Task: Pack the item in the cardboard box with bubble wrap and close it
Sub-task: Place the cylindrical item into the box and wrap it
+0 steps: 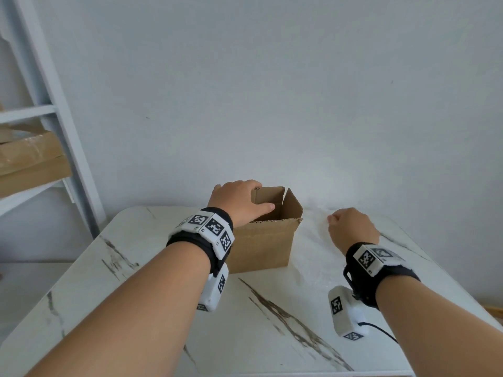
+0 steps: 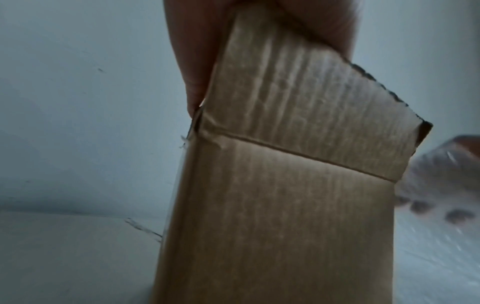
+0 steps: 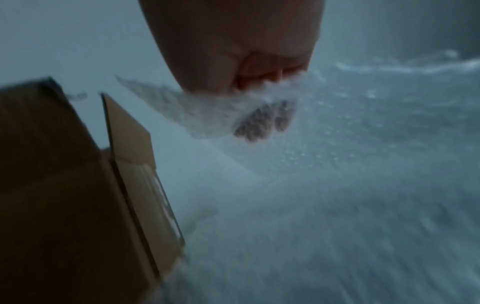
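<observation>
Cardboard box (image 1: 265,242) stood open on the marble table (image 1: 152,308), left hand (image 1: 239,201) gripping its near-left flap. Right hand (image 1: 351,227) pinched bubble wrap (image 1: 313,251) lying just beside it. Lifting the sheet clear while steadying the box seemed wise. No item showed; the box's inside stayed hidden.

White marble-veined table (image 1: 163,308), pale wall (image 1: 272,91), white shelving (image 1: 54,110), stacked cardboard (image 1: 30,161)

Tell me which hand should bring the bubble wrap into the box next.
Right, probably. The right hand already grips the bubble wrap beside the open cardboard box, while the left hand holds the box's flap, steadying it.
</observation>
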Available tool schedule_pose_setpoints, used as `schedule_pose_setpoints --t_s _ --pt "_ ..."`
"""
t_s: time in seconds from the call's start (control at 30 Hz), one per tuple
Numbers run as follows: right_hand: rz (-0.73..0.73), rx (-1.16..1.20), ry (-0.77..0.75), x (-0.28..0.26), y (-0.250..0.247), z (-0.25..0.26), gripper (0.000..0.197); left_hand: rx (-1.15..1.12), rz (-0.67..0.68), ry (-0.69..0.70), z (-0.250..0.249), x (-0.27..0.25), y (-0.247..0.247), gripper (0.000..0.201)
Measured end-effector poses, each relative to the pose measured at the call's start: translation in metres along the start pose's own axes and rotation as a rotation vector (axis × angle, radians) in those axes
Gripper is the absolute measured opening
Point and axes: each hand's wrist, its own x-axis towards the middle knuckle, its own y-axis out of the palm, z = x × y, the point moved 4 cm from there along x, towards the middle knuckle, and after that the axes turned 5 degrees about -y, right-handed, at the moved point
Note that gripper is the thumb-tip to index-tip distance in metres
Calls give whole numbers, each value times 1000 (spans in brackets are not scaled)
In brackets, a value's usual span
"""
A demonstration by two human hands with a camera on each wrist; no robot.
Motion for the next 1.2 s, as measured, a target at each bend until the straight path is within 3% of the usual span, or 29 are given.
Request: schedule_pose_setpoints --t_s 0.17,0.3,0.4,0.53,0.6,0.7,0.8,0.87,0.97,1.1,1.2 --pt "-315 125 -136 -5 -64 32 32 -142 33 -124 -9 6 -11 50" --pt "-490 93 -413 -25 -79 69 28 -640 33 -54 -35 4 -39 54" --pt "-491 14 -593 -41 -72 87 27 -833 97 -92 -45 -3 -48 63" --pt "-421 87 -748 -55 -63 97 22 -637 5 -11 -33 -10 -49 69" --pt "-317 169 -729 -54 -55 93 20 -684 -49 -17 -22 -13 -50 63" --pt "-129 245 -521 -42 -52 77 32 -870 -68 -99 -5 -18 -54 51" --pt "108 696 -262 -31 -56 64 46 -1057 -37 -138 6 -23 -62 52" --pt "205 963 -205 -29 -56 64 44 -1126 -43 -136 10 -24 -69 55" --pt "173 1032 -212 -27 -61 67 44 -1137 20 -113 11 -26 -74 59" --pt "168 1000 -204 -23 -67 69 56 -948 220 -111 12 -27 -69 85" --pt "178 986 -193 -21 -69 68 57 -795 216 -120 16 -29 -66 89"
